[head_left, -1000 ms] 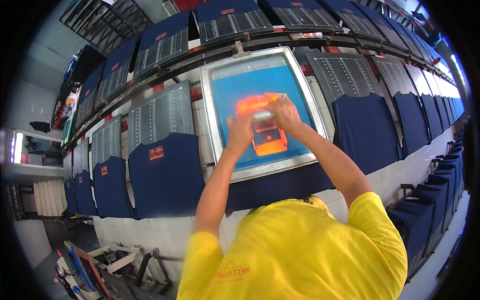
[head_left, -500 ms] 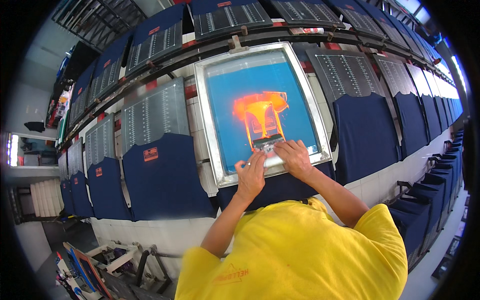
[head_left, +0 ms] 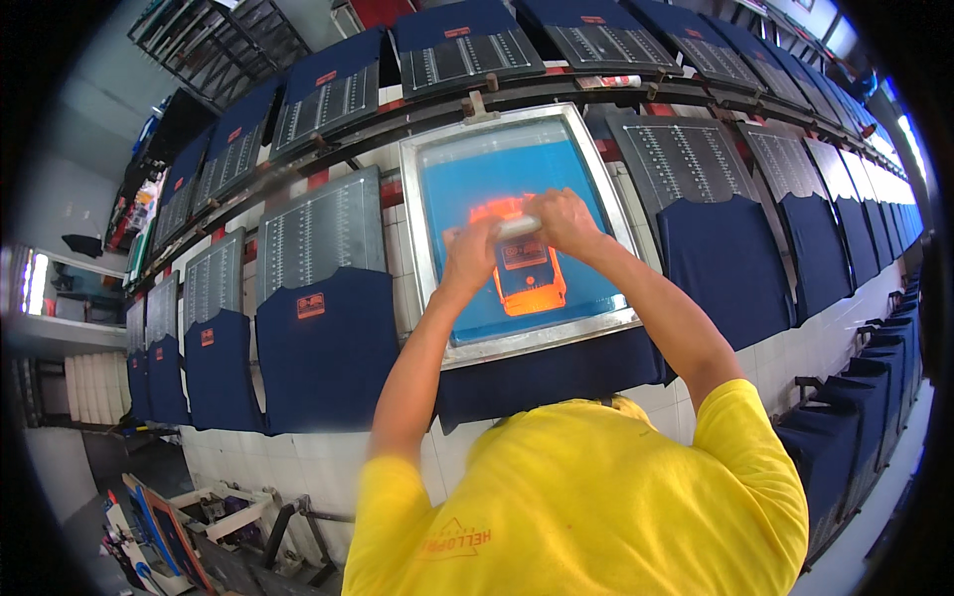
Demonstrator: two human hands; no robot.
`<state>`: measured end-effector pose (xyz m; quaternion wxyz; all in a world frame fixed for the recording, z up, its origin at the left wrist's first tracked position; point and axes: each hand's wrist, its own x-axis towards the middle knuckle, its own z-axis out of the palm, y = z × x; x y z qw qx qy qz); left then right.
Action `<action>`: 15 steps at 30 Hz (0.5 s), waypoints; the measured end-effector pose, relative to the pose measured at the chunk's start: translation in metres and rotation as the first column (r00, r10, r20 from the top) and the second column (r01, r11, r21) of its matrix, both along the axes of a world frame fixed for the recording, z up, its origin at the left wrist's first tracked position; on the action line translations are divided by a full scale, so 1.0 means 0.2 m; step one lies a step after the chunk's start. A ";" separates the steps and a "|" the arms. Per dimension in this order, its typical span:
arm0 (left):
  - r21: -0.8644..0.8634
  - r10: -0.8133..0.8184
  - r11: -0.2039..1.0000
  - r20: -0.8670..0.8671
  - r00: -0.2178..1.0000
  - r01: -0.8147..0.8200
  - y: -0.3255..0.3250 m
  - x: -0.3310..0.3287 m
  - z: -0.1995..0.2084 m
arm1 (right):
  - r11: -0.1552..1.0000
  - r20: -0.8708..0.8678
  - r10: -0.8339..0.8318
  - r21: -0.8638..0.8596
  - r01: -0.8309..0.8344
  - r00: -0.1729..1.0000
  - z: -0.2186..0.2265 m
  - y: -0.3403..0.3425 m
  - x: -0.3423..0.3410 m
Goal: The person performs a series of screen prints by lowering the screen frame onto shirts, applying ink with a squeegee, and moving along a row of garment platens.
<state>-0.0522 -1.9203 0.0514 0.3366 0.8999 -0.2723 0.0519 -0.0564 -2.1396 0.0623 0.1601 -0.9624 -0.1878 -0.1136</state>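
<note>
The left hand (head_left: 471,256) and right hand (head_left: 568,224) have their fingers (head_left: 550,205) wrapped round a pale squeegee handle (head_left: 518,227), held over the blue screen (head_left: 462,174). Bright orange ink (head_left: 532,300) shows on the fingers' near side; grey boards (head_left: 318,230) dressed in navy shirts (head_left: 326,363) run off either side of them and beyond.

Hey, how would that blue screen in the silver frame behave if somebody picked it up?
The silver frame should stay stiff, since its bars look like metal. The blue mesh would probably give slightly under pressure, being a thin sheet. The glossy orange ink might run if tilted.
</note>
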 end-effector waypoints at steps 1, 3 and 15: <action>-0.013 0.002 1.000 0.031 1.000 -0.001 0.00 -0.01 0.04 | 1.000 0.040 0.016 0.005 -0.016 0.999 0.05 0.00 0.00; -0.040 0.004 0.999 0.088 0.996 -0.001 0.00 -0.04 0.11 | 1.000 0.098 0.022 0.002 -0.023 0.995 0.13 0.01 -0.03; 0.014 0.009 1.000 0.110 0.994 -0.011 0.03 -0.78 -0.07 | 0.997 0.215 0.075 0.019 -0.081 0.974 -0.14 0.05 -0.75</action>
